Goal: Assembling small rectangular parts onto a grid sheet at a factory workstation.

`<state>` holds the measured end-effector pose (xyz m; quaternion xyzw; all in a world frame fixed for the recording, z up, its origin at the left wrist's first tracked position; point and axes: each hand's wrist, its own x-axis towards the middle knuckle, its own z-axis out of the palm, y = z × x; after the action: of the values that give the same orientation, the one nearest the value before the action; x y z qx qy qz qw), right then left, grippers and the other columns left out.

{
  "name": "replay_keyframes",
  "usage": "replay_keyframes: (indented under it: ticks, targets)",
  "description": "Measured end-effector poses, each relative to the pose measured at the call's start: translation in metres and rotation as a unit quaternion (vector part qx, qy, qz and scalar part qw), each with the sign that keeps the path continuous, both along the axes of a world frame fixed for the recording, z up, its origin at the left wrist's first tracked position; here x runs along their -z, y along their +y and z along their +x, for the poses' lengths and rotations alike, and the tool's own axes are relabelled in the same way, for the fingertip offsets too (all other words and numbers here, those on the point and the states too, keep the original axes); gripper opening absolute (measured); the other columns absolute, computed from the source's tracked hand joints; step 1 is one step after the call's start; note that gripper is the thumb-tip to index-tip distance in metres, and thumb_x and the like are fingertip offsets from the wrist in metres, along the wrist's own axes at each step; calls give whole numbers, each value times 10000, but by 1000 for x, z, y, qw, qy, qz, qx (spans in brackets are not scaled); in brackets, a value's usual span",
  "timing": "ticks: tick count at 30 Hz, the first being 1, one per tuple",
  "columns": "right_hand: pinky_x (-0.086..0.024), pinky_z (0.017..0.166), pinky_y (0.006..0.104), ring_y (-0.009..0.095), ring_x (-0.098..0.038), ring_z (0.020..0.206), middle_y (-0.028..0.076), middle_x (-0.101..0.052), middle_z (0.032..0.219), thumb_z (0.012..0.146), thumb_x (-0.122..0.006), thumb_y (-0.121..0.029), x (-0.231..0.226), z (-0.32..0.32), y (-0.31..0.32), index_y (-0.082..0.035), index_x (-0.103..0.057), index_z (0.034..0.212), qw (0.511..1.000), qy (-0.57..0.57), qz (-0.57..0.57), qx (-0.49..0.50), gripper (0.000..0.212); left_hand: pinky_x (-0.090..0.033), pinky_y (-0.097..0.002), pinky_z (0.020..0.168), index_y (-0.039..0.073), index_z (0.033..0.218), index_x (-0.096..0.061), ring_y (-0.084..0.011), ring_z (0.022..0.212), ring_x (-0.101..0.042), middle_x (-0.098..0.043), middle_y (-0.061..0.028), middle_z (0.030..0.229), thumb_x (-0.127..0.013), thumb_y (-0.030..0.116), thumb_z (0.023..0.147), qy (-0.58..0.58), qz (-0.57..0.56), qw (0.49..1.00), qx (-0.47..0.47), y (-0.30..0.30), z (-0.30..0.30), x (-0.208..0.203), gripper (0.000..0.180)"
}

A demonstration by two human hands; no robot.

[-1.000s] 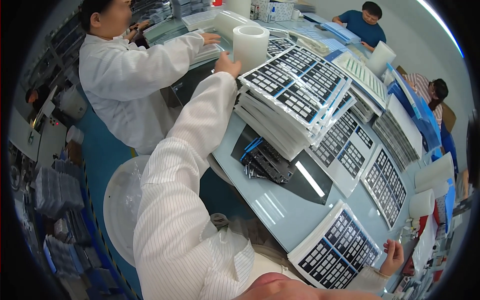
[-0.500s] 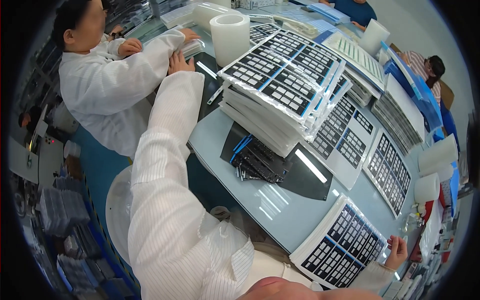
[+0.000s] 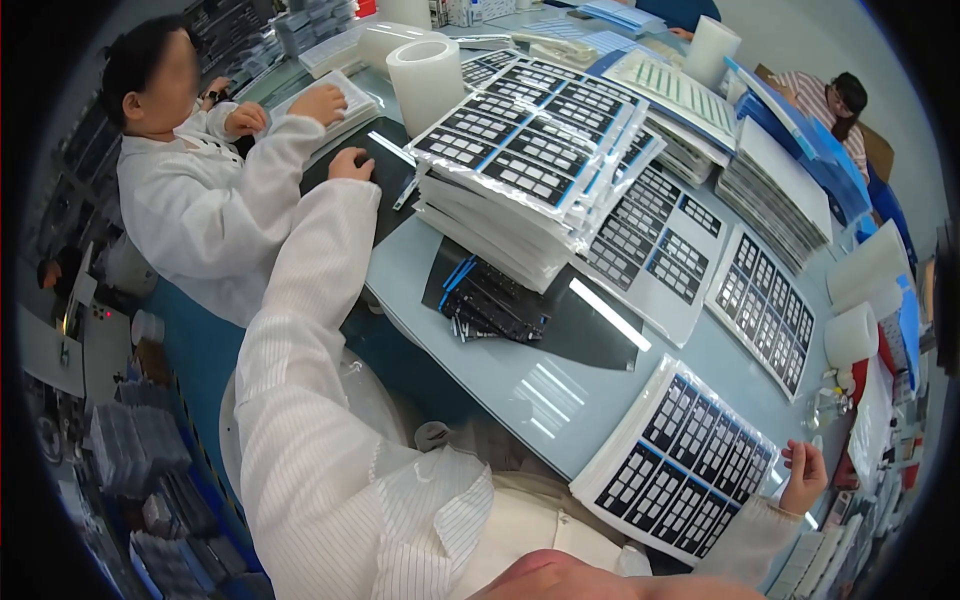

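Observation:
My left hand [image 3: 352, 165], at the end of an outstretched arm, is over a black mat [image 3: 325, 180] at the table's left edge. Its fingers are curled together; what they hold, if anything, cannot be made out. Beside it is a co-worker's hand [image 3: 320, 103] at a pale tray-like stack [image 3: 345, 115]. My right hand [image 3: 803, 478] is raised at the lower right with fingers loosely bent and apart, nothing visible in it. Its wrist is next to a stack of printed black-and-white label sheets [image 3: 680, 460] with a blue stripe.
A tall stack of film-covered label sheets [image 3: 530, 130] fills the table's middle. Dark strips [image 3: 490, 305] lie in front of it. A clear film roll [image 3: 425, 85] stands behind. More sheets [image 3: 765, 310] and white rolls [image 3: 852, 333] are on the right. Co-workers sit around the table.
My left hand has drawn back from the co-worker's hand, and its spread fingers have curled. The co-worker's hand has lifted to the left. My right hand has risen slightly. The view has shifted a little.

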<state>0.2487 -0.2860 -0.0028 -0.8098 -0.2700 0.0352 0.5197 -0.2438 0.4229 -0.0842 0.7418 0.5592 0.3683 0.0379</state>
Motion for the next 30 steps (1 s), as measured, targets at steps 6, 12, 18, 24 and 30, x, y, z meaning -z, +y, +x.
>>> replay_keyframes:
  ticks: [6, 12, 18, 24, 30]
  targets:
    - [-451, 635, 220, 121, -618, 743, 78, -663, 883, 897, -570, -129, -14, -6, -4, 7, -601, 953, 998, -24, -11, -49, 150, -478, -299, 788, 61, 821, -695, -216, 823, -632, -661, -101, 786, -687, 224, 760, -96, -78, 992, -26, -117, 17, -50, 174]
    - [-458, 641, 223, 120, -615, 738, 71, -658, 856, 882, -584, -101, -21, -11, 11, 19, -613, 923, 991, -65, -42, -110, 130, -444, -319, 601, 55, 754, -679, -206, 640, -584, -628, -68, 694, -670, 162, 769, -180, 133, 953, 205, -276, 102, -109, 108]
    - [-469, 627, 221, 115, -616, 716, 60, -648, 787, 857, -600, -75, -17, -22, 19, 13, -651, 897, 980, -150, -48, -118, 109, -399, -360, 780, 63, 774, -665, -241, 779, -585, -626, -66, 734, -657, 148, 757, 12, 33, 868, 495, -380, 203, -98, 87]
    - [-489, 648, 237, 128, -636, 709, 83, -661, 775, 835, -612, -62, -9, -7, 17, 16, -658, 909, 981, -154, -27, -115, 118, -436, -353, 726, 33, 800, -659, -271, 824, -585, -636, -92, 784, -648, 112, 764, 16, -9, 802, 597, -395, 278, -77, 88]
    - [-497, 663, 261, 145, -638, 761, 77, -676, 844, 804, -648, -102, -8, 0, 11, -4, -660, 941, 984, -125, -63, -106, 169, -410, -363, 930, 38, 982, -645, -270, 1056, -522, -584, -121, 1089, -636, 136, 811, 33, -92, 789, 606, -412, 300, -63, 197]
